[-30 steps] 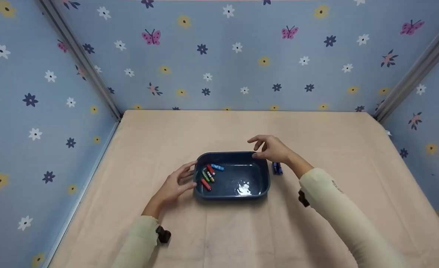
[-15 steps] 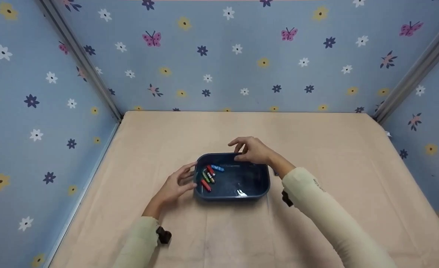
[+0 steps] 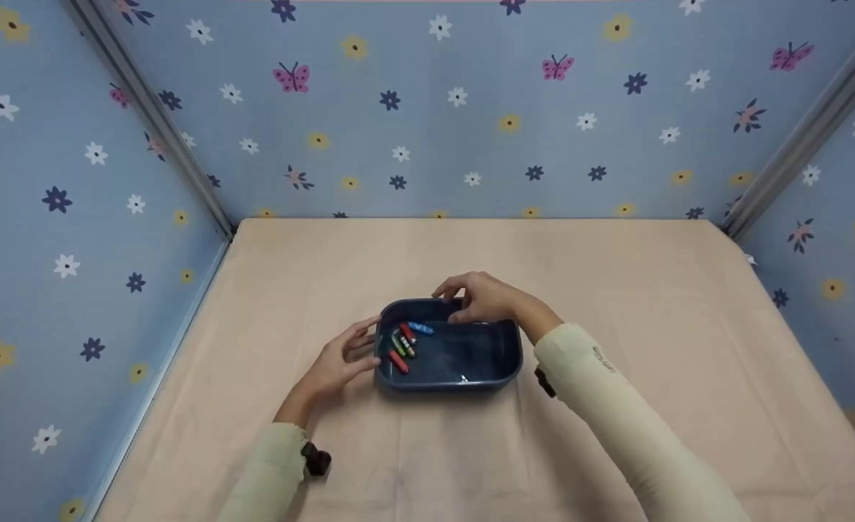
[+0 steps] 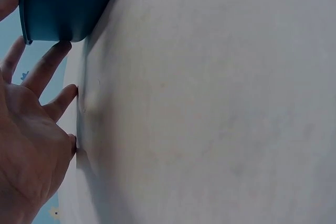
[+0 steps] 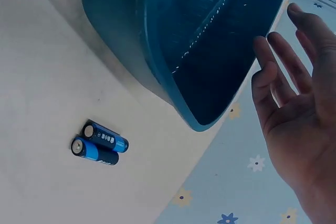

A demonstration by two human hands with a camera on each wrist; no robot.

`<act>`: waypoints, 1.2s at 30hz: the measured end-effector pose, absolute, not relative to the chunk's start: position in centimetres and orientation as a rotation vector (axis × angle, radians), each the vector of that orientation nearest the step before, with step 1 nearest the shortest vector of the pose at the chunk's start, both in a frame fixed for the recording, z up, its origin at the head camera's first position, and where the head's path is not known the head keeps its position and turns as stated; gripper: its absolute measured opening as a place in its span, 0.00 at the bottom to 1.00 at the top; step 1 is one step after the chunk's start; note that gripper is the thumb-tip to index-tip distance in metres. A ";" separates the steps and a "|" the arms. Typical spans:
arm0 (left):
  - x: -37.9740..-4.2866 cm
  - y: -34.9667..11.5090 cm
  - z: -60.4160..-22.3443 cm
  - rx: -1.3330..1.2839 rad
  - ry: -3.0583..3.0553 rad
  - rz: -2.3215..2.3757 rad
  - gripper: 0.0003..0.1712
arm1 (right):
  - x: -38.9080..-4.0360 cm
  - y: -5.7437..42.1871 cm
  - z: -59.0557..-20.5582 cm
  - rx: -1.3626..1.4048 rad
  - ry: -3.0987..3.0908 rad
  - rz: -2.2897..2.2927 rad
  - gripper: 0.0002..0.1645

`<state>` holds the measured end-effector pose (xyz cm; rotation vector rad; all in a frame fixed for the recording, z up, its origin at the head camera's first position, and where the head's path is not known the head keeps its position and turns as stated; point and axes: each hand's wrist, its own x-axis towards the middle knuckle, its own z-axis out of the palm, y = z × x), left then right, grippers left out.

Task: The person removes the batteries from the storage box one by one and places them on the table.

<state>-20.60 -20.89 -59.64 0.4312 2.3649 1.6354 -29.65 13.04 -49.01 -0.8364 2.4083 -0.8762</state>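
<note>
Left hand stands with thumb and fingers spread and nearly straight, gripping nothing, tips touching the short end of a dark-blue rectangular dish just to its right. Inside that end, just past the fingertips, 5 small batteries lie loosely clustered: a light-blue battery and a red battery farthest from the thumb, a green battery beside a white-and-gold battery, and another red battery nearest the thumb.

Right hand arches over the dish's far wall, fingers relaxed and slightly bent, thumb apart from them; it holds nothing, and whether it touches the rim cannot be told. Below its wrist, 2 blue-and-black batteries lie side by side outside the dish on a peach tablecloth. Pale green sleeves cover the forearms behind the hands; beyond the right hand rises a flowered blue wall.
</note>
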 end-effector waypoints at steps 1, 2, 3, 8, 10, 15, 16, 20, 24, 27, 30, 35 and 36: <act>-20.6 -20.9 -59.6 0.430 2.362 1.638 0.43 | -29.7 12.9 -49.1 -0.844 2.405 -0.868 0.32; -20.6 -20.9 -59.6 0.432 2.359 1.641 0.43 | -29.7 12.8 -49.2 -0.852 2.399 -0.861 0.32; -20.5 -20.9 -59.5 0.435 2.362 1.638 0.43 | -29.7 12.7 -49.3 -0.858 2.391 -0.854 0.32; -20.5 -21.0 -59.7 0.485 2.403 1.618 0.43 | -29.7 11.8 -50.1 -0.872 2.343 -0.818 0.32; -20.5 -21.1 -59.7 0.499 2.407 1.614 0.43 | -29.7 11.4 -50.5 -0.864 2.329 -0.816 0.32; -20.5 -21.1 -59.6 0.481 2.362 1.633 0.44 | -29.5 10.6 -51.1 -0.809 2.276 -0.834 0.33; -20.5 -21.1 -59.6 0.483 2.363 1.631 0.44 | -29.5 10.5 -51.1 -0.796 2.264 -0.837 0.34; -20.6 -21.1 -59.8 0.476 2.356 1.631 0.43 | -29.4 10.1 -51.4 -0.772 2.227 -0.846 0.35; -20.5 -21.0 -59.7 0.456 2.351 1.638 0.43 | -29.4 9.9 -51.9 -0.816 2.196 -0.835 0.36; -20.5 -21.0 -59.7 0.445 2.355 1.638 0.44 | -29.2 9.8 -52.3 -0.819 2.173 -0.831 0.37; -20.5 -21.0 -59.7 0.424 2.361 1.634 0.43 | -29.0 9.7 -52.4 -0.790 2.164 -0.835 0.37; -20.6 -21.0 -59.7 0.409 2.367 1.625 0.43 | -29.1 9.7 -52.5 -0.785 2.168 -0.829 0.37; -20.6 -21.0 -59.7 0.415 2.365 1.625 0.44 | -29.1 9.8 -52.5 -0.784 2.169 -0.826 0.37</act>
